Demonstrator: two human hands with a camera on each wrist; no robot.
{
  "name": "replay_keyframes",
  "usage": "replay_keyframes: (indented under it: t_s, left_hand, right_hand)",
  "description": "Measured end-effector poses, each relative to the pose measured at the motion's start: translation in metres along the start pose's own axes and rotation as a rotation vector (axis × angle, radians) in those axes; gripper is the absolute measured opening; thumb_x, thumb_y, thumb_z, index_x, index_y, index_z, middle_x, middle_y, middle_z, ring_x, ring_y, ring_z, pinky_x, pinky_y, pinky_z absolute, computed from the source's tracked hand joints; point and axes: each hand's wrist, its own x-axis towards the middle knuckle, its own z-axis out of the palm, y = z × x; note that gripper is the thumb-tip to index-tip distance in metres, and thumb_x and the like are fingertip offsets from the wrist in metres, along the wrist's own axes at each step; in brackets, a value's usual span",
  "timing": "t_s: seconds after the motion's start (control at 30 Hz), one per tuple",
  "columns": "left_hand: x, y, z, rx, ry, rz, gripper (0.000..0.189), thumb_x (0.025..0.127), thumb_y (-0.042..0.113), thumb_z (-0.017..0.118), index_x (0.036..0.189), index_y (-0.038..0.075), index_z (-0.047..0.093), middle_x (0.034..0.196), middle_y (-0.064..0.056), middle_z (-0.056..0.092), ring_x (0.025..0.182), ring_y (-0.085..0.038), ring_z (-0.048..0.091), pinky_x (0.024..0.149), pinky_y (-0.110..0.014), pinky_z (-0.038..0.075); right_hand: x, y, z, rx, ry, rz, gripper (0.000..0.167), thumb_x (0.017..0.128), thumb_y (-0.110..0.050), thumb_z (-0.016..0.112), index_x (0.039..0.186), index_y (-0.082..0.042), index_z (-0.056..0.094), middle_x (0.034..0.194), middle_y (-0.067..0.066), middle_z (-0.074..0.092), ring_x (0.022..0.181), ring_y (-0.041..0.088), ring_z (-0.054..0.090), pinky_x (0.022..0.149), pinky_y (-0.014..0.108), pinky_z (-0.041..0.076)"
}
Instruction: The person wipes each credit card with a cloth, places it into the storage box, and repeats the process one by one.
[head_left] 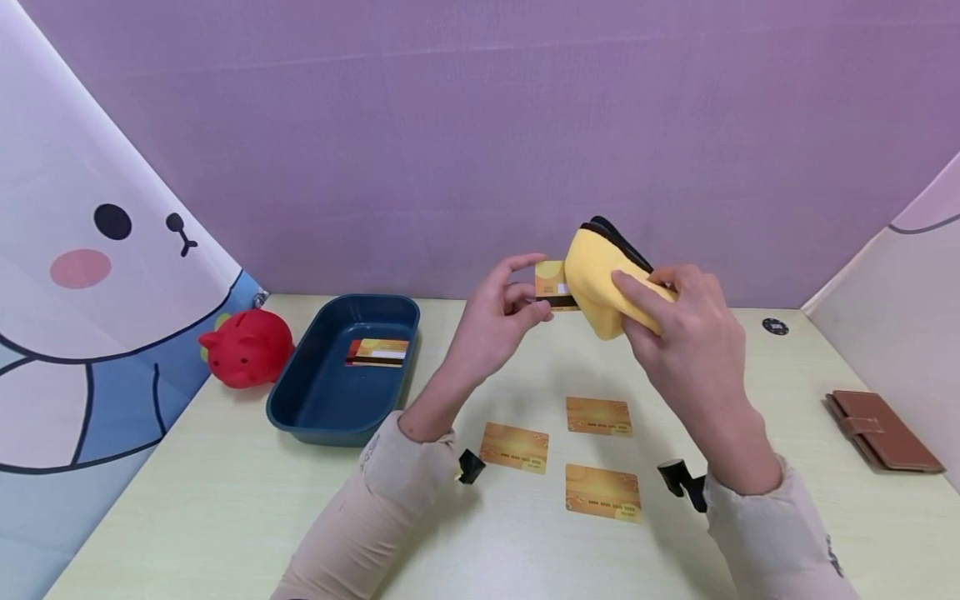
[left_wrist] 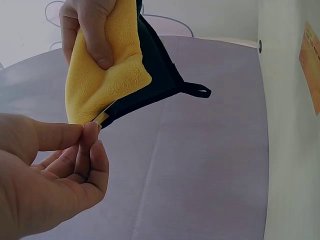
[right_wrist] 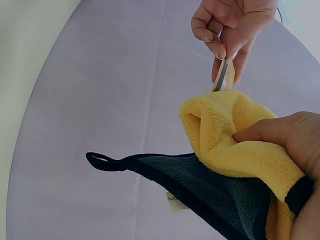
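Above the table, my left hand (head_left: 495, 321) pinches a gold card (head_left: 551, 279) with a dark stripe by its edge. My right hand (head_left: 690, 333) grips a folded cloth (head_left: 603, 279), yellow on one face and dark green on the other, with a black border. The cloth (right_wrist: 225, 120) covers the card's far end, so that part is hidden. A hanging loop (left_wrist: 196, 90) sticks out from the cloth's corner. Below the hands, three gold cards lie flat on the table: one at left (head_left: 514, 447), one at the back (head_left: 598, 416), one in front (head_left: 603, 492).
At left stands a blue tray (head_left: 300, 421) with cards (head_left: 378, 352) inside, beside a red piggy bank (head_left: 251, 348). A brown wallet (head_left: 888, 429) lies at the right, and a dark round chip (head_left: 776, 327) sits near the back. A purple backdrop (head_left: 480, 150) rises behind the table.
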Motion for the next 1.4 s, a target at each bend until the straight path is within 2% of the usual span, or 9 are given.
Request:
replay_keyframes:
  t_s: [0.17,0.3,0.47,0.73,0.93,1.03,1.13,1.3,1.4]
  left_hand:
    - [0.0,0.001,0.0,0.001,-0.005,-0.002,0.052,0.098,0.005,0.063,0.145,0.018,0.046,0.104,-0.016,0.074,0.086,-0.023,0.065,0.067,-0.027,0.041]
    - [0.0,0.002,-0.001,0.001,-0.009,-0.005,0.052,0.098,0.006,0.063,0.145,0.018,0.047,0.103,-0.013,0.074,0.086,-0.019,0.065,0.068,-0.027,0.043]
    - [0.0,0.002,-0.004,-0.03,-0.017,-0.005,0.051,0.098,0.005,0.063,0.145,0.018,0.047,0.102,-0.013,0.074,0.087,-0.018,0.066,0.075,-0.026,0.048]
    - [0.001,0.002,-0.008,-0.095,-0.042,-0.006,0.052,0.098,0.004,0.063,0.146,0.016,0.047,0.1,-0.014,0.073,0.092,-0.024,0.068,0.085,-0.028,0.052]
    - [0.002,0.002,-0.011,-0.133,-0.055,-0.017,0.052,0.097,0.003,0.062,0.145,0.017,0.047,0.106,-0.023,0.071,0.09,-0.017,0.068,0.092,-0.032,0.054]
    - [0.002,0.002,-0.012,-0.144,-0.057,-0.025,0.052,0.097,0.003,0.062,0.145,0.018,0.047,0.11,-0.027,0.07,0.09,-0.019,0.068,0.093,-0.034,0.055]
    - [0.003,0.003,-0.013,-0.149,-0.055,-0.034,0.052,0.097,0.003,0.062,0.145,0.018,0.047,0.112,-0.027,0.07,0.092,-0.023,0.069,0.095,-0.036,0.055]
    - [0.003,0.003,-0.014,-0.154,-0.052,-0.045,0.051,0.097,0.004,0.063,0.144,0.019,0.048,0.111,-0.026,0.07,0.091,-0.019,0.069,0.097,-0.038,0.055]
    - [0.003,0.004,-0.015,-0.165,-0.053,-0.052,0.052,0.097,0.004,0.063,0.145,0.018,0.047,0.108,-0.025,0.07,0.093,-0.022,0.07,0.098,-0.038,0.055]
  right_hand:
    - [-0.001,0.0,0.0,0.0,0.0,0.0,0.036,0.083,-0.002,0.072,0.116,-0.016,0.077,0.103,0.021,0.061,0.084,0.039,0.053,0.051,0.05,0.046]
    - [-0.001,0.001,-0.001,-0.002,-0.003,0.002,0.036,0.083,-0.002,0.072,0.116,-0.015,0.077,0.103,0.021,0.061,0.083,0.039,0.053,0.051,0.049,0.046]
    - [0.0,0.003,-0.001,-0.006,-0.008,0.01,0.036,0.083,-0.001,0.071,0.116,-0.014,0.077,0.102,0.022,0.061,0.083,0.04,0.053,0.051,0.049,0.046]
    - [0.0,0.005,-0.002,0.001,0.006,0.023,0.036,0.082,-0.001,0.07,0.115,-0.014,0.077,0.101,0.023,0.062,0.085,0.041,0.054,0.05,0.049,0.044]
    - [0.001,0.006,-0.004,-0.004,-0.009,0.042,0.036,0.083,-0.001,0.07,0.116,-0.014,0.076,0.102,0.023,0.061,0.085,0.041,0.054,0.05,0.049,0.044]
    - [0.001,0.006,-0.004,-0.001,-0.008,0.046,0.036,0.083,-0.001,0.07,0.116,-0.014,0.076,0.102,0.024,0.061,0.085,0.041,0.054,0.05,0.049,0.044]
    - [0.001,0.007,-0.004,-0.003,-0.006,0.045,0.036,0.083,0.0,0.069,0.116,-0.013,0.076,0.102,0.024,0.061,0.086,0.042,0.054,0.051,0.05,0.045]
    - [0.002,0.01,-0.006,-0.012,-0.006,0.064,0.036,0.084,0.0,0.068,0.116,-0.014,0.076,0.102,0.024,0.061,0.086,0.042,0.054,0.052,0.051,0.044]
    - [0.002,0.011,-0.006,-0.011,-0.002,0.07,0.036,0.084,-0.001,0.068,0.116,-0.014,0.076,0.102,0.024,0.062,0.086,0.042,0.055,0.052,0.05,0.043]
